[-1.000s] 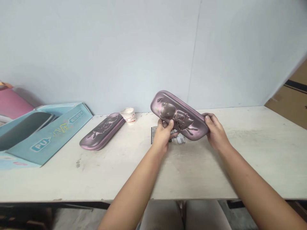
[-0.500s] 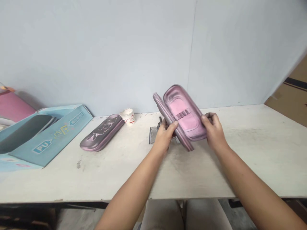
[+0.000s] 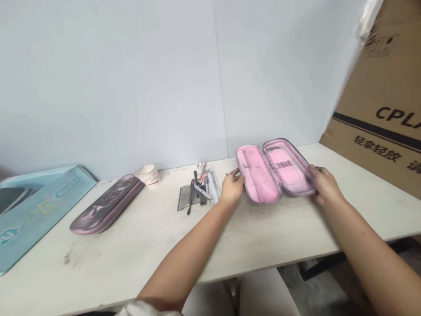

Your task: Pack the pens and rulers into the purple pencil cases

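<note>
This looks like a packing workstation: a scuffed white table (image 3: 279, 239) stands against a plain pale partition (image 3: 131, 87), with a printed cardboard carton (image 3: 378, 114) past the right hand's fingers (image 3: 314, 175) and a blue retail box (image 3: 42, 208) well past the left hand's fingers (image 3: 235, 174).

a closed pencil case (image 3: 107, 204) beside a paper cup (image 3: 147, 174).

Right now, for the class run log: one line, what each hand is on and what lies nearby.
left hand: on open pink-lined case | right hand: on its other half | nearby: pens, closed case
</note>
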`<state>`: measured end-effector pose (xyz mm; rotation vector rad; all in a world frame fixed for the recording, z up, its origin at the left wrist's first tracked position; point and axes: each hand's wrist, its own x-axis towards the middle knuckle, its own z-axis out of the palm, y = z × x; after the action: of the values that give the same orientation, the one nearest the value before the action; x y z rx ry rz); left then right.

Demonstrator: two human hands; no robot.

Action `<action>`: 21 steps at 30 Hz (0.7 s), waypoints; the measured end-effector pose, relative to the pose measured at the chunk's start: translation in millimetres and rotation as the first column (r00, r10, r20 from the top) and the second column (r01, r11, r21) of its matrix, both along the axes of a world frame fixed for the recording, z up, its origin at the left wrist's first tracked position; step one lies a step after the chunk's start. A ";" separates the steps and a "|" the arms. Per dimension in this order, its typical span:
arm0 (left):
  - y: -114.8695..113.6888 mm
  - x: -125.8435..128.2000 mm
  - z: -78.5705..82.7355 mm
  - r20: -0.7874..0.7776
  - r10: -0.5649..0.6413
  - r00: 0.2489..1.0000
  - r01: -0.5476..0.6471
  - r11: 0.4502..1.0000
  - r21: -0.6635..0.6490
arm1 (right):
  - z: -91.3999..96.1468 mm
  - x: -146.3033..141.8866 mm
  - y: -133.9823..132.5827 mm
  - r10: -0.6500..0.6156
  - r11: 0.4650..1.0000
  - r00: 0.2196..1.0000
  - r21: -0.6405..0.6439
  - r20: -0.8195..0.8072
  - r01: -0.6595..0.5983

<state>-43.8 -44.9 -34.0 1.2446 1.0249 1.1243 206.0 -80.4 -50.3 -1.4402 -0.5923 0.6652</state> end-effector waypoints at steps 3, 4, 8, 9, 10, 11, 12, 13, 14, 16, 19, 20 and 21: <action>9.0 17.0 -7.8 -0.216 0.003 0.976 0.011 0.998 0.066 | -14.7 22.5 1.0 0.006 0.998 0.994 -0.060 0.108 0.000; 9.7 20.6 -8.1 -0.295 0.032 0.955 0.007 0.992 0.130 | -17.3 27.6 1.6 0.000 0.996 0.987 -0.084 0.158 0.013; -1.5 31.0 -4.1 -0.607 0.142 0.782 0.158 0.897 0.413 | -12.4 27.1 -0.4 -0.112 0.994 0.887 0.033 0.447 0.108; -6.9 34.1 -3.5 -0.679 0.141 0.720 0.239 0.868 0.434 | -8.9 21.1 -2.3 -0.130 0.991 0.825 0.101 0.549 0.089; -12.4 37.4 -3.6 -0.745 0.129 0.655 0.320 0.845 0.428 | -5.6 13.3 -4.7 -0.130 0.987 0.740 0.155 0.659 0.035; -17.5 41.0 -4.4 -0.803 0.107 0.586 0.394 0.829 0.397 | -3.0 4.4 -7.2 -0.106 0.984 0.642 0.175 0.759 -0.045; -21.9 44.5 -5.7 -0.850 0.086 0.519 0.453 0.816 0.359 | -1.7 -4.8 -9.8 -0.060 0.979 0.543 0.155 0.838 -0.131; -25.2 47.7 -7.3 -0.885 0.073 0.459 0.495 0.806 0.324 | -1.7 -13.3 -12.1 0.012 0.971 0.441 0.095 0.897 -0.220; -27.3 50.3 -9.1 -0.909 0.073 0.411 0.523 0.798 0.300 | -3.0 -20.6 -14.1 0.094 0.957 0.347 0.011 0.933 -0.289; -28.8 53.5 -12.6 -0.929 0.111 0.353 0.550 0.779 0.302 | -8.2 -29.4 -16.7 0.246 0.922 0.200 -0.165 0.948 -0.351; -27.6 51.8 -15.4 -0.922 0.176 0.344 0.578 0.735 0.356 | -16.2 -30.0 -17.9 0.333 0.906 0.100 -0.289 0.938 -0.310; -27.2 49.2 -15.3 -0.921 0.168 0.351 0.594 0.720 0.358 | -18.0 -28.4 -17.8 0.333 0.908 0.082 -0.297 0.939 -0.296; -26.9 45.2 -14.6 -0.920 0.146 0.364 0.613 0.706 0.355 | -19.2 -26.7 -17.8 0.332 0.909 0.069 -0.299 0.941 -0.290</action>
<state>1.4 -71.7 -48.6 2.7503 1.1322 0.4095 179.3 -98.2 -69.6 -1.6712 -2.0561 -0.1446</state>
